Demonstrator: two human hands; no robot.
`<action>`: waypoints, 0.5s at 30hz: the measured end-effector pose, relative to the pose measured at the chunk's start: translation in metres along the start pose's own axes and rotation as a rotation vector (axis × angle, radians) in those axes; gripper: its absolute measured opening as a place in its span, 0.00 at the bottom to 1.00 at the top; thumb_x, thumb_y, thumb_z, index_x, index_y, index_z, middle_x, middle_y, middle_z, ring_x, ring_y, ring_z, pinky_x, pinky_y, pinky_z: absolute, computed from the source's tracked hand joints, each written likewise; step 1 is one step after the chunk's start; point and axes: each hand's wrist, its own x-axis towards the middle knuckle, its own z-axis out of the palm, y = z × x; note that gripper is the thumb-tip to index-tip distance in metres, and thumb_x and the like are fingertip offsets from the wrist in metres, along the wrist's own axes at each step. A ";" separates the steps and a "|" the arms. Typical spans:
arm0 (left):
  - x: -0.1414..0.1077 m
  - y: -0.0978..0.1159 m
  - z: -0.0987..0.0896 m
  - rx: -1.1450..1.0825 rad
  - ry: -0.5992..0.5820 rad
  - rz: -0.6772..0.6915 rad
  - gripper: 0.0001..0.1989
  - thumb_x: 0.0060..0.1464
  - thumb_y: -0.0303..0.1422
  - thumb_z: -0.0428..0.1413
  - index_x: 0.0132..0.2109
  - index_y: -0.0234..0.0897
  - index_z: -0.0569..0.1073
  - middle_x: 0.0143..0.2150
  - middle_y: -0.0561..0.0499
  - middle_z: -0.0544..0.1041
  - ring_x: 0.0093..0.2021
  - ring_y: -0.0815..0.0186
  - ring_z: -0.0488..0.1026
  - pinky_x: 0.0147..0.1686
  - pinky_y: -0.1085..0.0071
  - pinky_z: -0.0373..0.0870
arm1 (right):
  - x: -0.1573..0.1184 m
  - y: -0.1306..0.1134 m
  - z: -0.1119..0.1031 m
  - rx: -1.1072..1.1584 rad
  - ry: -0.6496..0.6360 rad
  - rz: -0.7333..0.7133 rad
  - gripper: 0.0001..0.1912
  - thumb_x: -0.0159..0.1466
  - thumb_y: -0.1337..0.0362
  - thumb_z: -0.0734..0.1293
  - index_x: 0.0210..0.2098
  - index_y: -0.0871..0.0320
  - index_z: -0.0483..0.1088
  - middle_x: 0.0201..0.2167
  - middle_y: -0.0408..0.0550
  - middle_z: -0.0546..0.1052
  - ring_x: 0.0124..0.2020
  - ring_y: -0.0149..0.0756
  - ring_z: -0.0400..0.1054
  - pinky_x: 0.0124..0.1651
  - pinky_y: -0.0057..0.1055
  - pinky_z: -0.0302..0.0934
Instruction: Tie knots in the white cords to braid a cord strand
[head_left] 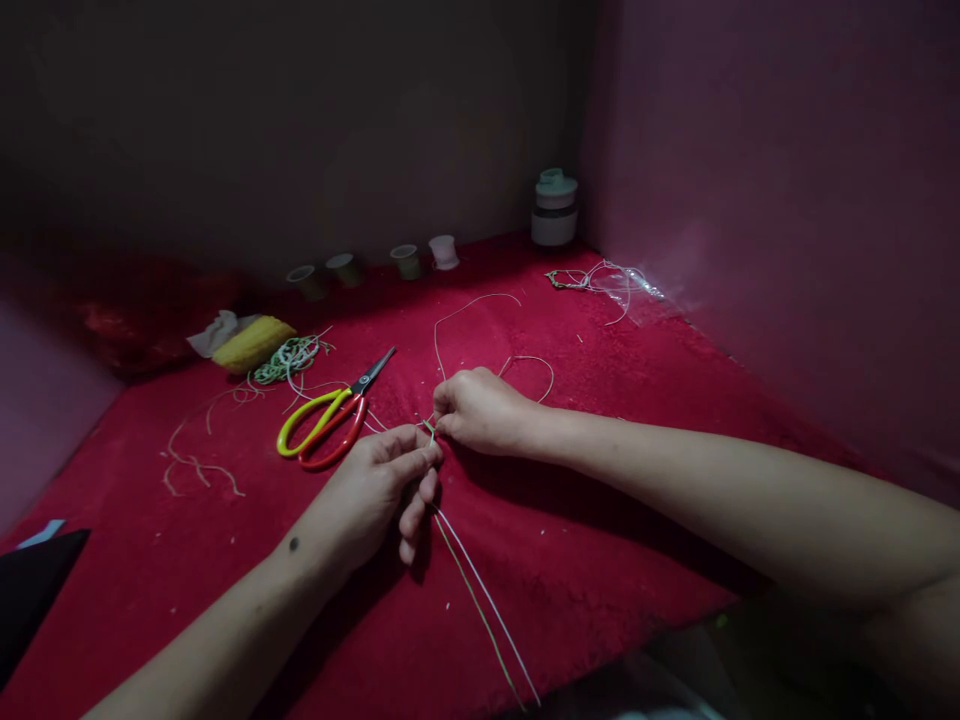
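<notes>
My two hands meet over the red cloth (600,570), their fingertips close together at one small green-and-white cord (429,428). The thumb and forefinger of my left hand (382,490) pinch it, the other fingers of that hand curling loosely below. The fingers of my right hand (484,410) are drawn narrow, pinching at its other side; just what they grip is hidden.

From below my left fingertips two long strands run toward me, one white strand (487,595) and one tan-green strand (474,607). Beyond my right fingers, one thin strand (436,335) curves away and one loop (551,375) lies behind the knuckles.

Just left of my left fingers lies one pair of scissors (330,425), with one yellow handle and one red. Farther left are one tangled cord bundle (289,362), one yellow object (255,345) and one crumpled white piece (219,333), with several loose cord ends (196,465) nearer me.

Well beyond my fingers stand four spools (444,253) in a row. Far to the right of them are one lidded jar (555,215) and, nearer, one clear plastic bag (637,300) with cord beside it.
</notes>
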 end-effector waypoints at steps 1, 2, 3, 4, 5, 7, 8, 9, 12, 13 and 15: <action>0.000 0.000 0.000 -0.003 0.001 0.000 0.10 0.49 0.35 0.54 0.25 0.36 0.63 0.10 0.58 0.64 0.05 0.74 0.55 0.04 0.79 0.55 | 0.000 -0.001 0.000 -0.006 0.004 0.006 0.07 0.53 0.70 0.63 0.28 0.59 0.73 0.26 0.49 0.74 0.27 0.30 0.64 0.30 0.26 0.52; 0.001 0.000 -0.001 -0.002 -0.003 0.003 0.10 0.50 0.35 0.54 0.25 0.36 0.63 0.10 0.59 0.64 0.05 0.74 0.55 0.04 0.79 0.55 | -0.001 -0.001 0.000 -0.014 0.011 0.010 0.07 0.53 0.70 0.63 0.28 0.59 0.73 0.26 0.49 0.75 0.28 0.31 0.65 0.30 0.26 0.52; 0.001 -0.001 -0.001 0.003 -0.011 0.006 0.10 0.50 0.35 0.54 0.25 0.36 0.63 0.10 0.59 0.64 0.05 0.73 0.55 0.04 0.78 0.55 | -0.001 -0.001 0.000 -0.020 0.015 0.013 0.07 0.53 0.70 0.63 0.28 0.59 0.73 0.27 0.49 0.75 0.28 0.31 0.65 0.30 0.26 0.52; 0.001 -0.001 -0.002 0.014 -0.022 0.011 0.11 0.51 0.36 0.53 0.25 0.36 0.63 0.10 0.58 0.64 0.05 0.73 0.56 0.05 0.78 0.56 | -0.001 -0.001 0.000 -0.023 0.017 0.013 0.07 0.53 0.69 0.63 0.28 0.59 0.73 0.27 0.49 0.75 0.28 0.31 0.65 0.30 0.26 0.52; 0.001 -0.002 -0.002 0.029 -0.035 0.018 0.11 0.51 0.36 0.53 0.25 0.36 0.63 0.10 0.58 0.64 0.06 0.72 0.57 0.05 0.77 0.57 | -0.002 0.000 0.000 -0.019 0.016 0.009 0.07 0.53 0.69 0.63 0.28 0.59 0.73 0.27 0.49 0.75 0.28 0.31 0.65 0.29 0.26 0.52; 0.000 -0.005 -0.004 0.067 -0.066 0.029 0.12 0.53 0.38 0.51 0.26 0.36 0.64 0.10 0.57 0.65 0.07 0.70 0.60 0.07 0.77 0.59 | -0.004 0.001 -0.002 0.007 0.007 -0.012 0.07 0.53 0.69 0.62 0.28 0.59 0.73 0.26 0.48 0.74 0.27 0.30 0.64 0.29 0.26 0.51; -0.001 -0.006 -0.004 0.081 -0.079 0.034 0.13 0.53 0.39 0.50 0.26 0.35 0.64 0.10 0.56 0.66 0.08 0.70 0.61 0.08 0.77 0.59 | -0.005 0.002 -0.002 0.026 -0.002 -0.030 0.07 0.54 0.69 0.62 0.28 0.60 0.73 0.25 0.48 0.74 0.26 0.29 0.64 0.28 0.25 0.51; -0.002 -0.007 -0.005 0.090 -0.093 0.038 0.14 0.54 0.40 0.50 0.27 0.35 0.64 0.11 0.55 0.67 0.08 0.70 0.62 0.09 0.77 0.59 | -0.006 0.003 -0.003 0.044 -0.010 -0.048 0.08 0.54 0.69 0.62 0.28 0.60 0.73 0.25 0.47 0.74 0.25 0.28 0.63 0.28 0.25 0.51; -0.004 -0.010 -0.007 0.095 -0.116 0.044 0.15 0.54 0.41 0.49 0.28 0.34 0.65 0.12 0.53 0.68 0.09 0.71 0.62 0.09 0.78 0.58 | -0.010 0.004 -0.005 0.069 -0.031 -0.073 0.09 0.54 0.70 0.61 0.28 0.61 0.74 0.24 0.47 0.74 0.24 0.27 0.62 0.26 0.24 0.51; -0.004 -0.011 -0.007 0.092 -0.110 0.048 0.14 0.54 0.41 0.50 0.28 0.34 0.65 0.12 0.53 0.69 0.09 0.71 0.62 0.09 0.78 0.58 | -0.012 0.004 -0.006 0.073 -0.032 -0.070 0.09 0.54 0.70 0.61 0.28 0.61 0.74 0.24 0.47 0.74 0.23 0.27 0.62 0.26 0.24 0.50; -0.004 -0.011 -0.007 0.085 -0.093 0.051 0.13 0.53 0.40 0.51 0.28 0.35 0.65 0.13 0.53 0.69 0.09 0.71 0.62 0.09 0.77 0.59 | -0.015 0.004 -0.006 0.078 -0.028 -0.058 0.09 0.54 0.70 0.61 0.27 0.60 0.74 0.23 0.46 0.74 0.23 0.27 0.61 0.25 0.24 0.50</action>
